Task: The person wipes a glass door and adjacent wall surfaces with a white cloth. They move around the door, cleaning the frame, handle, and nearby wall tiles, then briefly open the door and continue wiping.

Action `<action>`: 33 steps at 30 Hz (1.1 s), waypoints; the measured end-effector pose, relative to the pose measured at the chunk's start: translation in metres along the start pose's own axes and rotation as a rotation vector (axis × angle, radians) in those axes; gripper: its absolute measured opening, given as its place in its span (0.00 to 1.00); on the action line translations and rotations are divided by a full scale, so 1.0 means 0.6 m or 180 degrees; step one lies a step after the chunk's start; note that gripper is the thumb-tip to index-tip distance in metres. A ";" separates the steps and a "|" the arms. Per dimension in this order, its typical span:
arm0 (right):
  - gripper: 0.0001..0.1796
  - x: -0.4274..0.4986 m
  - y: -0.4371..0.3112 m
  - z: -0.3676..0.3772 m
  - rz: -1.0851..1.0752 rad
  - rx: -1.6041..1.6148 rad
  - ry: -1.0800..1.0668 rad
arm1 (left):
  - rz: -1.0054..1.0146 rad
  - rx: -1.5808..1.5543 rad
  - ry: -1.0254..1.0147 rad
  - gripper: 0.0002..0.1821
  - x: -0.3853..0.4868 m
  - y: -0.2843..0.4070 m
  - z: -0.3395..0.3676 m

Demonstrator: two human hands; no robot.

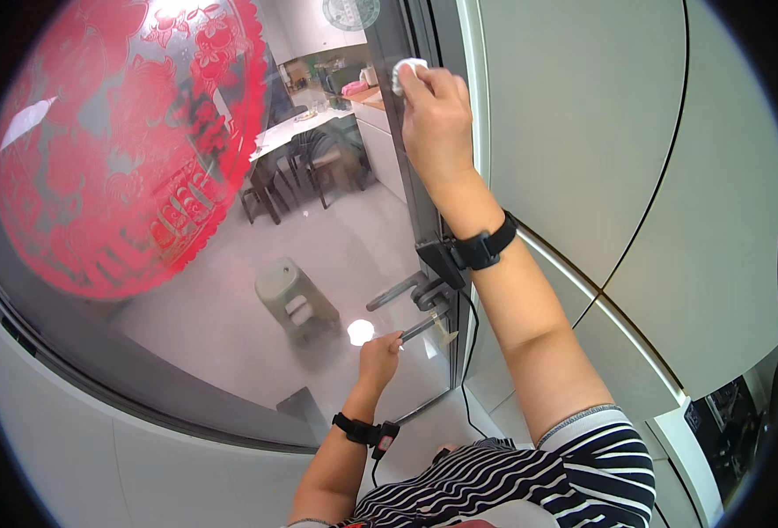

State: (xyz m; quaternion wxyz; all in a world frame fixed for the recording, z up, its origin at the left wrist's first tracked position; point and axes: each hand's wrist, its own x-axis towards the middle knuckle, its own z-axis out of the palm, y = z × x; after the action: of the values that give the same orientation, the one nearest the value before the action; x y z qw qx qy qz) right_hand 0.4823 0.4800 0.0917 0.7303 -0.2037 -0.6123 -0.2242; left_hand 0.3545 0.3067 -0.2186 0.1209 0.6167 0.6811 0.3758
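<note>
My right hand (438,115) is raised near the top of the view and pinches a bunched white cloth or tissue (407,74) at the grey frame (399,39) of a glass door. Lower down, my left hand (381,356) grips the end of the metal lever handle (419,327) on that door. Another lever (392,294) shows just above it, seen through or reflected in the glass. A yellowish strip or tie (443,330) hangs from the handle near the door's edge. Each wrist wears a black strap with a small device.
A large red papercut decoration (131,152) covers the glass at upper left. Through the pane appear a plastic stool (296,297), a table (303,129) and dark chairs (310,158). Pale cabinet panels (580,132) stand at right. A black cable (471,356) hangs beside the door.
</note>
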 end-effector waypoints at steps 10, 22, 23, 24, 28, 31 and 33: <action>0.18 -0.321 -0.038 -0.090 0.0866 0.0029 -0.0490 | -0.0136 -0.0055 -0.0016 0.11 -0.002 -0.003 0.002; 0.17 0.044 -0.019 0.049 0.0421 0.0121 0.0275 | -0.0290 0.0005 -0.0044 0.11 -0.003 -0.005 0.007; 0.18 0.015 -0.048 0.039 0.0413 -0.0045 0.0297 | -0.0232 0.0002 -0.0020 0.11 -0.003 -0.006 0.008; 0.19 -0.022 -0.077 0.026 0.0330 -0.0057 -0.0016 | -0.0062 -0.0064 0.0085 0.11 -0.003 -0.008 0.010; 0.20 -0.066 -0.079 -0.013 -0.0629 0.0606 -0.0433 | -0.0141 -0.0029 0.0060 0.12 -0.004 -0.011 0.015; 0.18 0.000 -0.036 0.001 0.0091 0.0150 0.0008 | -0.0188 0.0056 -0.0037 0.12 -0.003 -0.011 0.016; 0.14 0.024 -0.050 0.016 0.0999 0.0796 0.0125 | -0.0062 0.0084 0.0023 0.12 -0.001 -0.010 0.013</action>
State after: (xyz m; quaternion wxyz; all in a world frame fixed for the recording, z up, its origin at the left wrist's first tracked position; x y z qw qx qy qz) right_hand 0.4595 0.4596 0.1079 0.7877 -0.2000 -0.5817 -0.0338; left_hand 0.3551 0.3091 -0.2282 0.1139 0.6102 0.6923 0.3679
